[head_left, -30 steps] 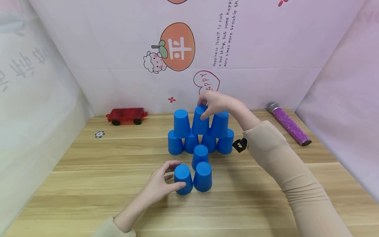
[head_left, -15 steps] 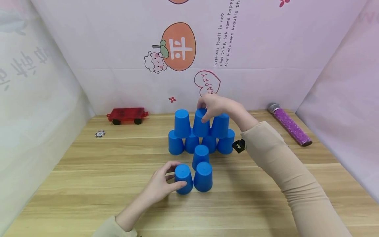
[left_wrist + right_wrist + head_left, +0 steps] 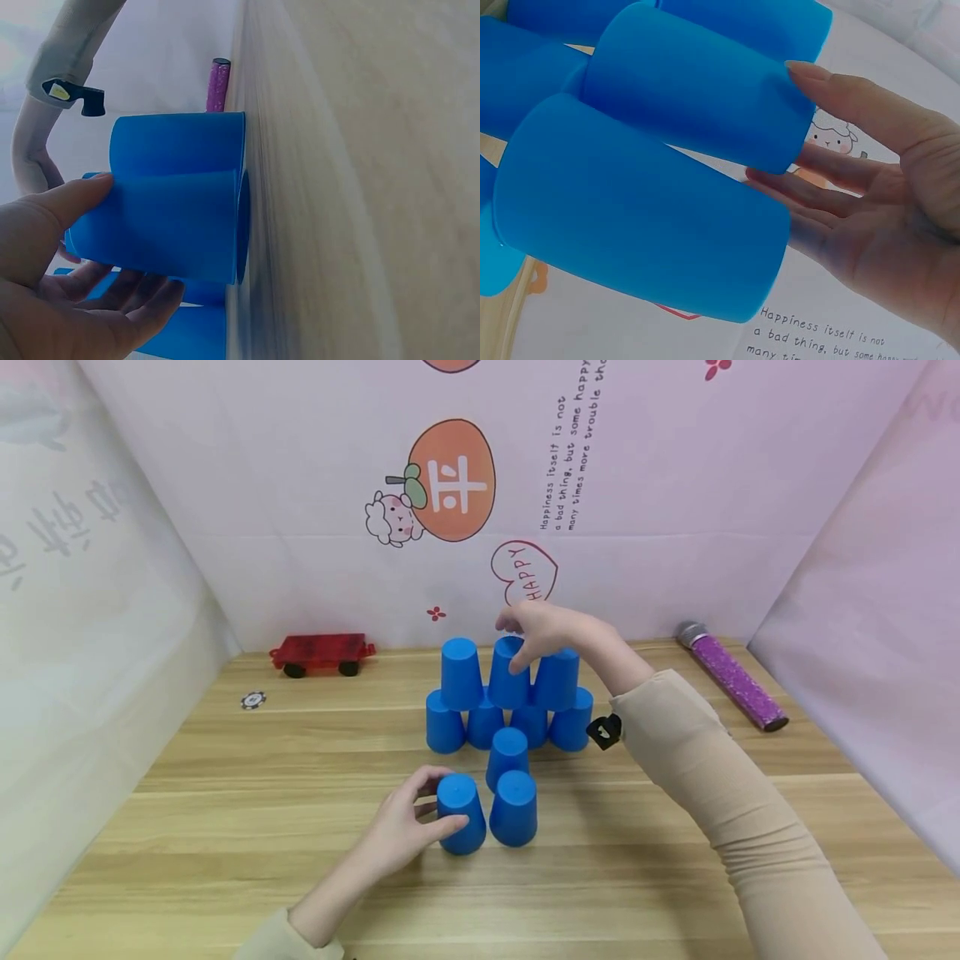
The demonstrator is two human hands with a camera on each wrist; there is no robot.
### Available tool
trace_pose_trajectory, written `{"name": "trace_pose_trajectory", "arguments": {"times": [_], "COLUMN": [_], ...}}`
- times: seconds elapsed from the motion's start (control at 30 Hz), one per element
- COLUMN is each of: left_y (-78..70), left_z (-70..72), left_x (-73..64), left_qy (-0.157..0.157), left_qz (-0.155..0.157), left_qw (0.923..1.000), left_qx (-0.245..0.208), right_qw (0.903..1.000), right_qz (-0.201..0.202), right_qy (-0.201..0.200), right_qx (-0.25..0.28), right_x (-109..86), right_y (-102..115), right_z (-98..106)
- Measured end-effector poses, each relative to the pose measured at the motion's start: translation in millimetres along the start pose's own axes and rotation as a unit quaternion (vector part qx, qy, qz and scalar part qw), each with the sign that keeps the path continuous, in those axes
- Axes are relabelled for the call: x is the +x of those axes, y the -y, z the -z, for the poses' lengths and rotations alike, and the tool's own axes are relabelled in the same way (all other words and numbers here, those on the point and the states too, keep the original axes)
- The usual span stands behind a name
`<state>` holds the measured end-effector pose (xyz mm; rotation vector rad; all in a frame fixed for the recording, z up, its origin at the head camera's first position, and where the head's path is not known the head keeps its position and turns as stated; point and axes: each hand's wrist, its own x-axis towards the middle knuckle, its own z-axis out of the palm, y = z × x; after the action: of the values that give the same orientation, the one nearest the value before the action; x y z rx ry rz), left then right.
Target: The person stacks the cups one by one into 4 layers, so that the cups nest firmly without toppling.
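Upside-down blue plastic cups stand in a two-tier stack, with three cups across its upper tier. My right hand (image 3: pixel 546 631) is at the middle upper cup (image 3: pixel 508 681); in the right wrist view its thumb (image 3: pixel 817 79) lies at the cup's base end and its fingers spread loosely on the other side. Nearer to me, my left hand (image 3: pixel 408 818) holds another blue cup (image 3: pixel 461 827) between thumb and fingers, low over the table. Right beside that one stands a front cup (image 3: pixel 514 814), with a further cup (image 3: pixel 507 756) behind it.
A red toy wagon (image 3: pixel 321 653) and a poker chip (image 3: pixel 253 700) are at the back left of the wooden table (image 3: pixel 300 760). To the back right lies a purple glittery microphone (image 3: pixel 735 677). A printed cloth (image 3: pixel 300 485) hangs behind the stack.
The middle upper cup has come down a little onto the lower row, and my right fingers have loosened from it. My left hand has shifted its cup slightly left, away from the neighbouring one.
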<state>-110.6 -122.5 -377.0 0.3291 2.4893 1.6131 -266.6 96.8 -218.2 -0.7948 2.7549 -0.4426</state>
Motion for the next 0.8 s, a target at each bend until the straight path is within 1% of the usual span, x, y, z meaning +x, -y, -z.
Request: {"name": "trace_pose_trajectory", "arguments": {"times": [0.3,0.4,0.5,0.57,0.63,0.73,0.8], "left_y": [-7.3,-9.9,-15.1,-20.0,-26.4,-38.5,-47.6], "left_z": [6.8,10.0,16.1,22.2,29.6,41.9,50.1], "left_x": [-1.4,-0.1,2.4,5.0,7.7,10.9,13.2], "left_qy": [-0.04,-0.051,-0.062,-0.069,-0.079,-0.092,-0.102], "left_qz": [0.011,0.003,-0.014,-0.024,-0.031,-0.038,-0.046], "left_qw": [0.9991,0.9986,0.9979,0.9973,0.9964,0.995,0.9936], "left_qx": [-0.008,-0.013,-0.012,-0.008,-0.002,0.01,0.017], "right_qw": [0.9986,0.9968,0.9932,0.9894,0.9836,0.972,0.9625], "right_qz": [0.007,0.016,0.028,0.034,0.041,0.05,0.055], "right_qy": [-0.044,-0.066,-0.093,-0.117,-0.142,-0.181,-0.206], "right_qx": [0.028,0.043,0.064,0.079,0.103,0.141,0.167], "right_x": [-5.5,-10.0,-15.8,-21.2,-27.9,-41.0,-51.1], "right_y": [-2,-5,-9,-12,-14,-17,-19], "right_z": [3,4,6,8,9,11,10]}}
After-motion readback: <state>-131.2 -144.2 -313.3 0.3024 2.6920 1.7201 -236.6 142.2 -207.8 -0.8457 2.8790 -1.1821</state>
